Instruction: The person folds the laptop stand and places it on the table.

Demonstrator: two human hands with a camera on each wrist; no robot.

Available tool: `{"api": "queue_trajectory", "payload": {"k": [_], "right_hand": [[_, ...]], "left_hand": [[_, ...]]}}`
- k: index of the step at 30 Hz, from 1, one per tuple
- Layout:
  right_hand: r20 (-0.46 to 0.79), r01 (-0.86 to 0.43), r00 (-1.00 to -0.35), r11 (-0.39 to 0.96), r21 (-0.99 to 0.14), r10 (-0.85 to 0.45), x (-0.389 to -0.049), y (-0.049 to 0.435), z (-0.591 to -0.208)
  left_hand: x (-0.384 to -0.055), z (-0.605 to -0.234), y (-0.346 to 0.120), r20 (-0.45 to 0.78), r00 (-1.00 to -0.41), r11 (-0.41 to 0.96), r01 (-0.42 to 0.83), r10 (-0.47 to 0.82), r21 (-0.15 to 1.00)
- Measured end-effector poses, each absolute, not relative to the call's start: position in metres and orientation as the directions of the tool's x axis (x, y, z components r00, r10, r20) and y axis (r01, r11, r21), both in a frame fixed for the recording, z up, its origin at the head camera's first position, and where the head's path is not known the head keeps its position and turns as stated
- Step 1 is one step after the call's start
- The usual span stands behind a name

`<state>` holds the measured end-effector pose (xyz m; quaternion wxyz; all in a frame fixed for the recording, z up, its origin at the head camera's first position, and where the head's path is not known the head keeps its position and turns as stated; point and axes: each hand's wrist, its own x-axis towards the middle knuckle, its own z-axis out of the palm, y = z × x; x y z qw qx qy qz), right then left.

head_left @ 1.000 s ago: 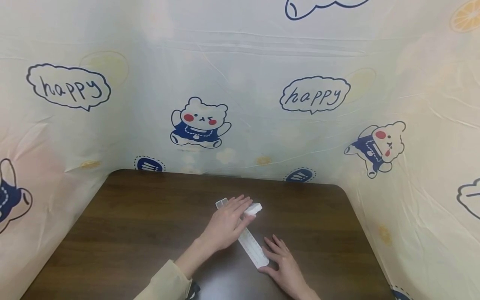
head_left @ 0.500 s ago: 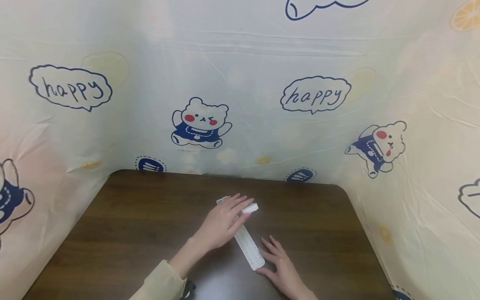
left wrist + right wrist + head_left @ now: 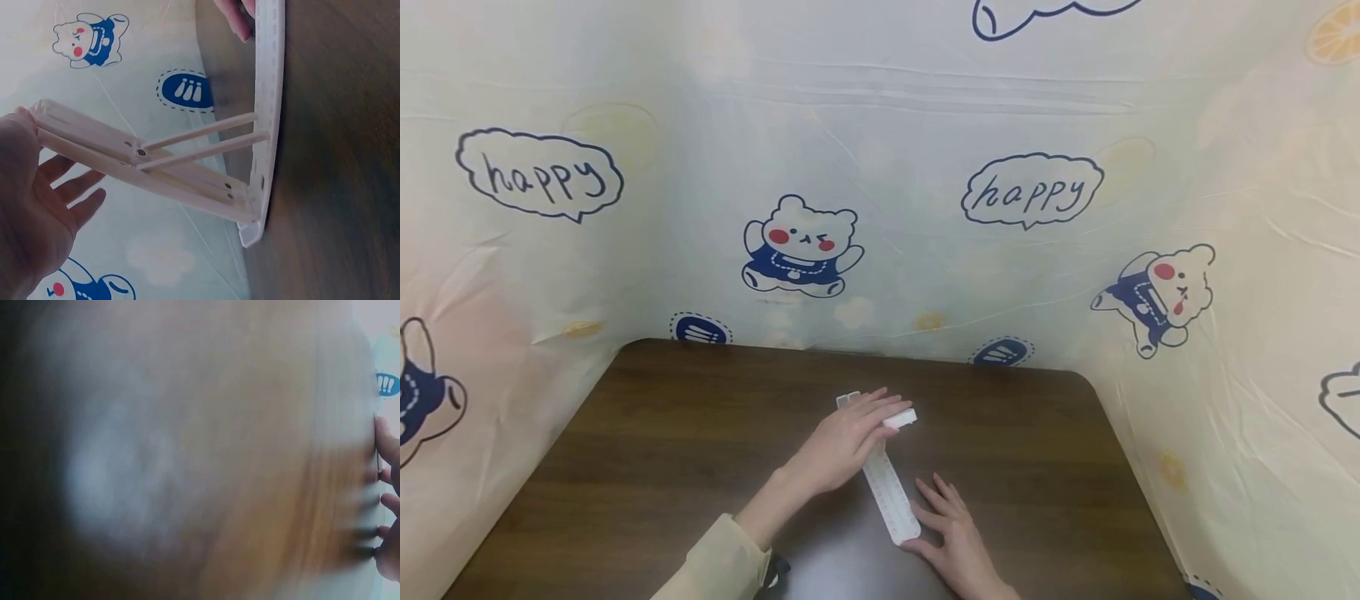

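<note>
On the surface [image 3: 700, 450], the white stand [image 3: 891, 497], judged light and stiff, is best held by its base [image 3: 269, 81], touched by the spread fingers [image 3: 932, 517] of the right hand [image 3: 957, 537], and raised arm [image 3: 87, 128], pinched by the left hand [image 3: 842, 444], its probably fragile struts [image 3: 206, 150] avoided.

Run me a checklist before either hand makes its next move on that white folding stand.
1. Base strip down on the table: ok, it lies along the tabletop.
2. Left hand on the raised end of the upper bar: ok, thumb and fingers are at that end.
3. Two rods linking bar and base: ok, both reach across.
4. Upper bar folded flat: not ok, it slants up from the base.
5. Right hand firm on the near end of the base: cannot tell; it is at the corner, but its pressure does not show.
</note>
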<state>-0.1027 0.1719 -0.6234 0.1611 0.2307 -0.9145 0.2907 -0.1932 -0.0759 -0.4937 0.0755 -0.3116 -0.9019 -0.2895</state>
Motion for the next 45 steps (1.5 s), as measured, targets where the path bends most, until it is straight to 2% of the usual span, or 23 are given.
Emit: {"api": "queue_trajectory", "payload": {"k": [5, 11, 18, 24, 36, 45], "right_hand": [[0.455, -0.552, -0.815, 0.721, -0.419, -0.359, -0.102, 0.165, -0.625], [0.45, -0.579, -0.794, 0.734, -0.356, -0.408, -0.104, 0.162, -0.628], [0.335, -0.581, -0.81, 0.733, -0.353, -0.481, -0.111, 0.167, -0.622], [0.265, -0.557, -0.83, 0.738, -0.38, -0.491, -0.112, 0.167, -0.619], [0.354, -0.57, -0.815, 0.744, -0.349, -0.459, -0.108, 0.154, -0.621], [0.351, -0.584, -0.803, 0.753, -0.304, -0.481, -0.112, 0.15, -0.623]], "left_hand": [[-0.198, -0.494, -0.079, 0.292, -0.795, 0.606, 0.598, 0.531, 0.525], [-0.199, -0.492, -0.084, 0.283, -0.787, 0.61, 0.607, 0.548, 0.509], [-0.197, -0.492, -0.09, 0.286, -0.786, 0.655, 0.616, 0.548, 0.438], [-0.196, -0.491, -0.09, 0.314, -0.79, 0.694, 0.613, 0.527, 0.377], [-0.196, -0.49, -0.098, 0.272, -0.815, 0.729, 0.58, 0.512, 0.365], [-0.194, -0.489, -0.105, 0.287, -0.834, 0.752, 0.55, 0.471, 0.364]]}}
